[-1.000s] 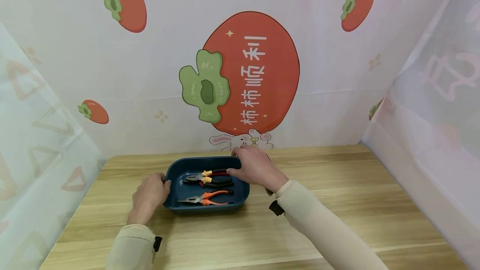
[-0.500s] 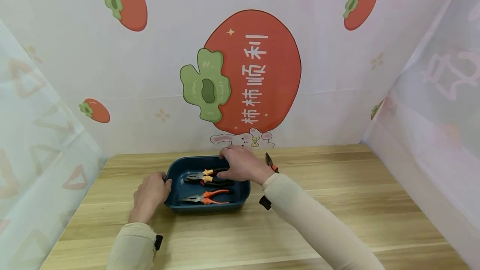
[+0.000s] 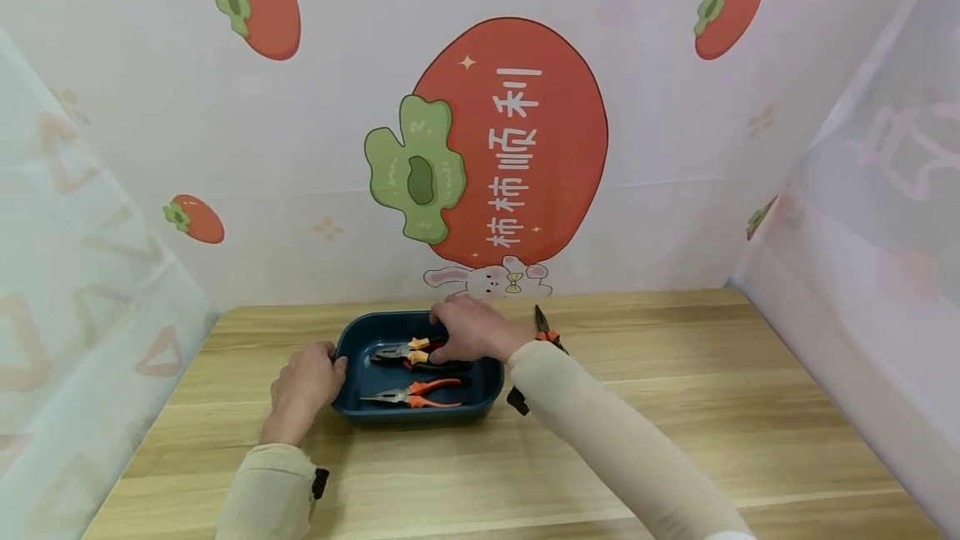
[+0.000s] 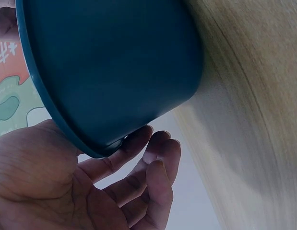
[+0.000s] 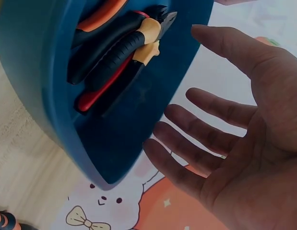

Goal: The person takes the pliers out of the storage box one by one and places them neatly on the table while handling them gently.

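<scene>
A dark blue plastic basin (image 3: 420, 417) with rounded corners holds pliers. My left hand (image 3: 303, 386) grips its left end, thumb at the rim and fingers curled on the outer wall in the left wrist view. Inside at the front lie needle-nose pliers with orange handles (image 3: 420, 398). Behind them are pliers with black and red handles and yellow collars (image 5: 150, 31), partly overlapping. My right hand (image 3: 476, 332) hovers over the basin's back right part; in the right wrist view its fingers are spread and loosely bent beside the rim, holding nothing.
Another pair of pliers (image 3: 547, 330) with orange and black handles lies on the wooden table (image 3: 637, 407) behind my right forearm, partly hidden by the sleeve. A white printed cloth (image 3: 652, 248) rises behind the table, with similar cloths at both sides.
My right hand has moved left over the basin from its right end, uncovering the pliers on the table behind the forearm. My left hand keeps its hold on the basin.
</scene>
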Action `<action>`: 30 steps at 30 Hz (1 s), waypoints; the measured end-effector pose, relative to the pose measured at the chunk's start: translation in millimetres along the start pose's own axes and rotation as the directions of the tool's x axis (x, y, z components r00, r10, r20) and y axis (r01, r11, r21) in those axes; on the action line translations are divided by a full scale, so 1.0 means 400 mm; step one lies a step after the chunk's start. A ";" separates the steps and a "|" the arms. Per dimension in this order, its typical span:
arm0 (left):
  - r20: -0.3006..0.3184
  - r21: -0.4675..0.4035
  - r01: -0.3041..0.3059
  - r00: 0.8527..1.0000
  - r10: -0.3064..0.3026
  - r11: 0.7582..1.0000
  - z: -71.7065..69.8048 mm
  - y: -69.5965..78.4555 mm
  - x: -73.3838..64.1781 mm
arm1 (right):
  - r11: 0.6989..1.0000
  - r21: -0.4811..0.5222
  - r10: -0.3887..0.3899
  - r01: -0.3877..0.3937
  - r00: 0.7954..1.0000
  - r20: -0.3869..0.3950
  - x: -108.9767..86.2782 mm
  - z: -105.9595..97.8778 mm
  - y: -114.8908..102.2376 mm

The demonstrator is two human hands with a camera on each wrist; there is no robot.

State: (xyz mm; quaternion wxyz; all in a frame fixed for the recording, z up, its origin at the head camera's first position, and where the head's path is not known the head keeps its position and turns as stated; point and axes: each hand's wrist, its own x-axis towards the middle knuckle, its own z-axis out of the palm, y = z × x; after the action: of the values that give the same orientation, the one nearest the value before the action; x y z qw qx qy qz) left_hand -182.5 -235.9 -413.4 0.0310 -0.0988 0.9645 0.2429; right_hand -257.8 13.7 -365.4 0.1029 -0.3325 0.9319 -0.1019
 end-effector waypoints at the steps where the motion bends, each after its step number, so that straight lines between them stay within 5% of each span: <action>1: 0.000 0.001 0.000 1.000 0.000 1.000 0.000 0.001 0.000 | 1.000 0.000 0.001 -0.001 1.000 0.007 0.003 0.001 -0.001; 30: -0.017 -0.009 0.001 1.000 -0.002 1.000 0.001 0.002 -0.003 | 0.995 -0.097 0.041 -0.029 0.991 0.128 0.065 0.066 -0.028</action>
State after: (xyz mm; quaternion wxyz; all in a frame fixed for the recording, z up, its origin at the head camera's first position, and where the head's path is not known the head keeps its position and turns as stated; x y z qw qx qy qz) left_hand -181.7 -234.7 -413.4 0.0223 -0.1018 0.9635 0.2465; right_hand -264.2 -14.6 -391.0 0.1494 -0.3265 0.9327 -0.0338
